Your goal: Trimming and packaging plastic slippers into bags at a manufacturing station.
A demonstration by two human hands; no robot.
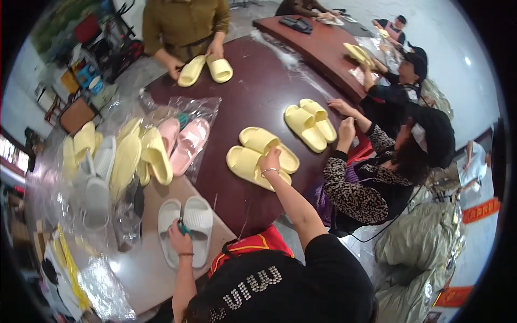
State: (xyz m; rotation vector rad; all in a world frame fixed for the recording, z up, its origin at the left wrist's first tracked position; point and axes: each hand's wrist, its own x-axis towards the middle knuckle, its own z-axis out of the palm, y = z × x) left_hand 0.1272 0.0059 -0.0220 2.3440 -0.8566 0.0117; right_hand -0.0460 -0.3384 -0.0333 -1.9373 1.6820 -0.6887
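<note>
My left hand (179, 240) is closed round a pair of scissors (184, 229) with teal handles. The scissors lie over a pair of light grey slippers (202, 217), soles down on a pale tabletop. My right arm reaches forward, and my right hand (271, 160) is closed at the strap area of a pair of yellow slippers (245, 161) on the dark red table (237, 102). Its fingertips are partly hidden against the slippers. Just beyond, another yellow pair (305, 127) sits before a co-worker in a patterned sleeve (353, 188).
On my left, pink slippers (192, 142), more yellow slippers (156, 156) and grey ones lie among clear plastic bags (118, 215). Across the table a person in brown (186, 24) holds a yellow pair (219, 70). Several people work at the right; stuffed sacks (417, 237) stand behind them.
</note>
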